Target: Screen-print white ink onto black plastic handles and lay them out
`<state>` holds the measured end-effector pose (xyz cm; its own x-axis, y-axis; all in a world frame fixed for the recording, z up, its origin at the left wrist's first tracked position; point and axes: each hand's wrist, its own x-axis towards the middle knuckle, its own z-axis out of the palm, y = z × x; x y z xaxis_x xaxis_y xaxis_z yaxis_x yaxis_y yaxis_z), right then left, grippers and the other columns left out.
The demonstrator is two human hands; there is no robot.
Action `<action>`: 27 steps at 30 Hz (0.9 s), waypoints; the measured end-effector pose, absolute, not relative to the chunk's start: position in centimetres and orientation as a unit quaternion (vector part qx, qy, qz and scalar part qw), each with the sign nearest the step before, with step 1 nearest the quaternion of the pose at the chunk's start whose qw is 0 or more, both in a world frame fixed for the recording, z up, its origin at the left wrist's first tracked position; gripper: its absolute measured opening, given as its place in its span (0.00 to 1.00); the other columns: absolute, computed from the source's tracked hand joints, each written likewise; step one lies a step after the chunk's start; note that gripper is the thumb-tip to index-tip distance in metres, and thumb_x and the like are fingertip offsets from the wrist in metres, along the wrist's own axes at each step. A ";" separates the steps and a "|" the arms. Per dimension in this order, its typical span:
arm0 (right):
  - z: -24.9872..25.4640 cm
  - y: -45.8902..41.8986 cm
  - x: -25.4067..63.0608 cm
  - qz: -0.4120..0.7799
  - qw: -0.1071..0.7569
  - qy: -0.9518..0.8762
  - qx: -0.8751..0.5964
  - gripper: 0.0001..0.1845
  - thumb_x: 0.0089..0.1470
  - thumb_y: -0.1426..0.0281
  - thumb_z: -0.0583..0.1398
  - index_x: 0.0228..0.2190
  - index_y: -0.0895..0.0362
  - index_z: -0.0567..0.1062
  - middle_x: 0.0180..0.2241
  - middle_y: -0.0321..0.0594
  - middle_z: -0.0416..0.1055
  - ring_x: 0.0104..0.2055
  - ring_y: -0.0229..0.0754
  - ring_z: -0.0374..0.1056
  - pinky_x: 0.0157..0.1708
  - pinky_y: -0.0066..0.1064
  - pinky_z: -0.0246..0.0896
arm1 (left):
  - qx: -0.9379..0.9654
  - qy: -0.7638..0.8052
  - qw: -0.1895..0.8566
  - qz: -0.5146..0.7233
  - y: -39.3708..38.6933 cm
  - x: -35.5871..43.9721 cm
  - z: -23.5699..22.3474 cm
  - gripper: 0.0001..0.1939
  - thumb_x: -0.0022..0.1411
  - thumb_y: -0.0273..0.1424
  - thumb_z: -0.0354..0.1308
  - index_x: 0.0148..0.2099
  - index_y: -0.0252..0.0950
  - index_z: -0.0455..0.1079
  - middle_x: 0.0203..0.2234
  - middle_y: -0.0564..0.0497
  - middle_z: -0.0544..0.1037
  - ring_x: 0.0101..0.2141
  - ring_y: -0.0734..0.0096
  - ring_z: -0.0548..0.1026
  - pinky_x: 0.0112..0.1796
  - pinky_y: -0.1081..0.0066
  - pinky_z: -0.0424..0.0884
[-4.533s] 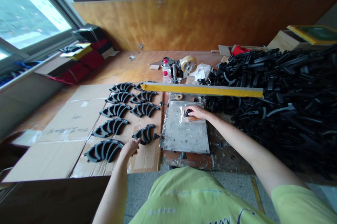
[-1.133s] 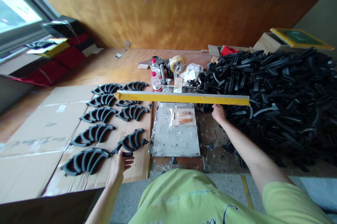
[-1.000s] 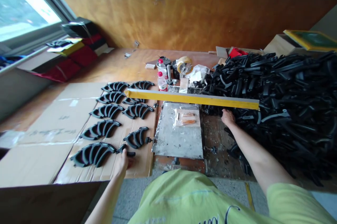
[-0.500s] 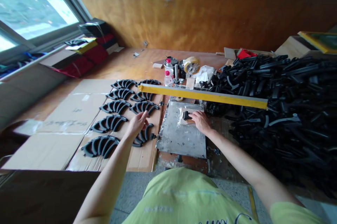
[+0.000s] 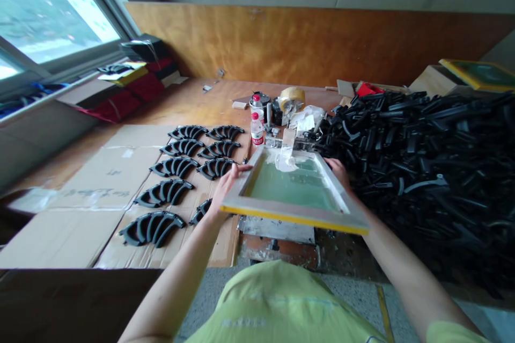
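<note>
A screen printing frame (image 5: 257, 205) with grey sides, a yellow front edge and green mesh slants over a metal base plate (image 5: 277, 230). My left hand (image 5: 229, 184) grips its left side, fingers over the rim. At the opposite side my right hand (image 5: 339, 172) holds the right rim, its fingers partly hidden by the frame. A squeegee (image 5: 288, 144) stands on the mesh near the back, in whitish paste. The small black part on the plate is covered by the frame.
To the left, curved black parts (image 5: 153, 227) lie in fanned rows on cardboard (image 5: 120, 168). A large heap of black parts (image 5: 402, 144) fills the right. Behind the frame stand bottles (image 5: 256, 131) and a tape roll (image 5: 292, 97).
The raised frame has swung down toward me over the plate. My right hand left the small black part, my left hand left the rows, and both now hold the frame's sides.
</note>
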<state>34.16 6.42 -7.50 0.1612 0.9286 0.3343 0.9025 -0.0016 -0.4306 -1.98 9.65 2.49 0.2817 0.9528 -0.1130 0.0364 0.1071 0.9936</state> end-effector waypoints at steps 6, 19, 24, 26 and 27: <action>-2.9 13.0 29.6 -0.046 0.280 -0.707 -0.649 0.34 0.51 0.68 0.63 0.58 0.60 0.63 0.57 0.52 0.60 0.58 0.51 0.58 0.57 0.41 0.56 | 0.507 0.545 0.602 0.290 6.7 -3.7 -7.0 0.42 0.55 0.49 0.59 0.67 0.37 0.54 0.31 0.51 0.78 0.27 0.71 0.73 0.29 0.74 0.68; -3.6 9.1 24.8 0.059 0.071 -0.849 -0.520 0.08 0.55 0.76 0.55 0.34 0.58 0.74 0.36 0.44 0.74 0.43 0.45 0.66 0.38 0.31 0.56 | 0.531 0.577 0.554 0.280 6.5 -3.4 -10.7 0.33 0.59 0.46 0.54 0.63 0.38 0.61 0.41 0.48 0.78 0.41 0.64 0.76 0.46 0.66 0.68; -2.5 9.5 25.7 0.094 0.070 -0.864 -0.490 0.04 0.53 0.74 0.59 0.31 0.55 0.75 0.32 0.39 0.73 0.38 0.42 0.66 0.32 0.29 0.53 | 0.531 0.575 0.549 0.292 6.4 -3.4 -10.6 0.32 0.58 0.46 0.55 0.61 0.38 0.64 0.40 0.48 0.79 0.40 0.64 0.76 0.45 0.67 0.69; -3.0 9.8 25.4 0.061 0.098 -0.840 -0.530 0.04 0.52 0.74 0.59 0.31 0.55 0.75 0.33 0.39 0.73 0.39 0.43 0.66 0.33 0.29 0.54 | 0.530 0.570 0.553 0.297 6.4 -3.4 -10.5 0.32 0.57 0.47 0.56 0.61 0.39 0.65 0.39 0.48 0.79 0.38 0.64 0.76 0.43 0.67 0.70; -3.5 9.6 25.2 0.041 0.114 -0.832 -0.542 0.06 0.53 0.76 0.58 0.32 0.56 0.75 0.34 0.41 0.73 0.40 0.44 0.65 0.34 0.30 0.55 | 0.527 0.569 0.557 0.296 6.4 -3.4 -10.5 0.32 0.57 0.47 0.56 0.61 0.38 0.64 0.38 0.48 0.79 0.37 0.64 0.76 0.41 0.67 0.70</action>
<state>25.17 9.57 -3.46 -0.3873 0.9106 0.1442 0.8918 0.4097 -0.1920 -3.45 6.43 -10.51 0.1767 0.9304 -0.3212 0.2704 0.2679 0.9247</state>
